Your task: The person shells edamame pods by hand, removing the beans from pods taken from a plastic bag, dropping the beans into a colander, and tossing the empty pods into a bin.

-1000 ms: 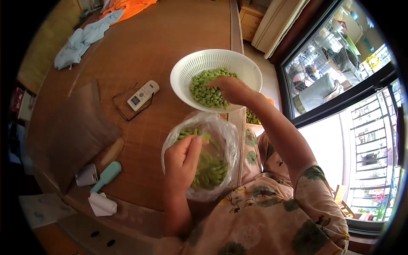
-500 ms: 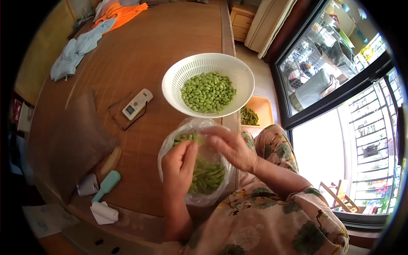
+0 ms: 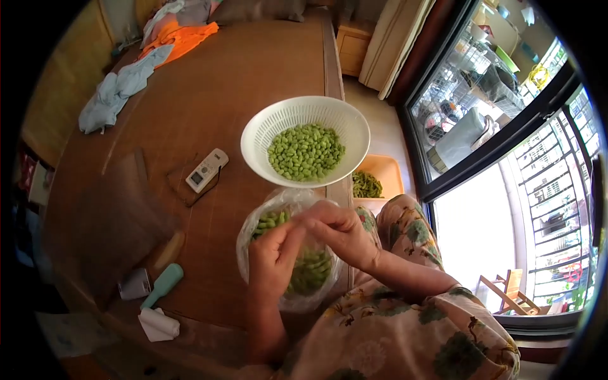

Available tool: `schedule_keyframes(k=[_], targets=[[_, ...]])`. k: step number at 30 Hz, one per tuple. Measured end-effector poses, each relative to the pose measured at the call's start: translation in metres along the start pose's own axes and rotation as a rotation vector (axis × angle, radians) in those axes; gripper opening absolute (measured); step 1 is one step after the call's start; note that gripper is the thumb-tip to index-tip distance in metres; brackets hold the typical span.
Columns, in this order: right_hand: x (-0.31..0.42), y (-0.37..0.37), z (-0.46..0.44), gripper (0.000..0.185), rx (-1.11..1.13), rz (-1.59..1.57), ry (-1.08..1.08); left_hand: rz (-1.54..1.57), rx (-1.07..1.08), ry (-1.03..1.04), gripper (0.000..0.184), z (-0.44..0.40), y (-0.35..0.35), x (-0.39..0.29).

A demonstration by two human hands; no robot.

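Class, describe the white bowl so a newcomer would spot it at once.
Start at the large brown surface and follow its right edge. Just beyond the plastic bag sits the white bowl. Unlike the bag, it has slotted sides and holds shelled beans.

Beans (image 3: 306, 152) lie in the colander (image 3: 304, 111) on the bed (image 3: 266, 57); nearer sits the bag (image 3: 244, 244) of pods (image 3: 311, 269), beneath both hands (image 3: 272, 256). Left lies the remote (image 3: 207, 170); right, past the bed's edge, the bin (image 3: 391, 171).

Left hand (image 3: 270, 258), right hand (image 3: 350, 239) — fingers (image 3: 328, 215) together (curled).
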State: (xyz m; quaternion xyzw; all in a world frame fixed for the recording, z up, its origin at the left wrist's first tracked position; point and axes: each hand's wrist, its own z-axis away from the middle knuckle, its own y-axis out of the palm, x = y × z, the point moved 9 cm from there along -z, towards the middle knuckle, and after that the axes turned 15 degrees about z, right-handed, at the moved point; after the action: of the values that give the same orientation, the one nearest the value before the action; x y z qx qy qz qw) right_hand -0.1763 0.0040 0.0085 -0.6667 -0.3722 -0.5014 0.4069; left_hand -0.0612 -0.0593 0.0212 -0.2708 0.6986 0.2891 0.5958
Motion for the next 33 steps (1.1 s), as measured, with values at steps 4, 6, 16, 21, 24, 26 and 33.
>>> schedule_keyframes(k=[4, 6, 16, 21, 24, 26, 33], targets=[[0.012, -0.008, 0.006, 0.015, -0.074, 0.075, -0.067, -0.047, -0.05, -0.057, 0.02, 0.004, -0.001, -0.004], [0.019, -0.008, 0.008, 0.015, -0.042, 0.11, -0.046, -0.075, -0.029, -0.045, 0.024, 0.004, 0.0, -0.005], [-0.001, 0.027, 0.001, 0.013, 0.227, -0.359, 0.21, 0.242, -0.007, -0.092, 0.026, 0.005, -0.007, 0.006], [0.012, 0.017, 0.002, 0.012, 0.247, -0.398, 0.176, 0.597, -0.021, -0.292, 0.031, 0.007, 0.009, 0.035], [0.012, 0.01, 0.003, 0.012, 0.256, -0.385, 0.182, 0.927, -0.071, -0.386, 0.031, 0.01, 0.023, 0.038], [0.007, 0.008, 0.002, 0.012, 0.272, -0.365, 0.179, 1.068, -0.011, -0.405, 0.029, 0.01, 0.031, 0.046], [0.011, 0.002, -0.002, 0.013, 0.278, -0.289, 0.17, 1.277, 0.021, -0.518, 0.026, 0.012, 0.042, 0.054]])
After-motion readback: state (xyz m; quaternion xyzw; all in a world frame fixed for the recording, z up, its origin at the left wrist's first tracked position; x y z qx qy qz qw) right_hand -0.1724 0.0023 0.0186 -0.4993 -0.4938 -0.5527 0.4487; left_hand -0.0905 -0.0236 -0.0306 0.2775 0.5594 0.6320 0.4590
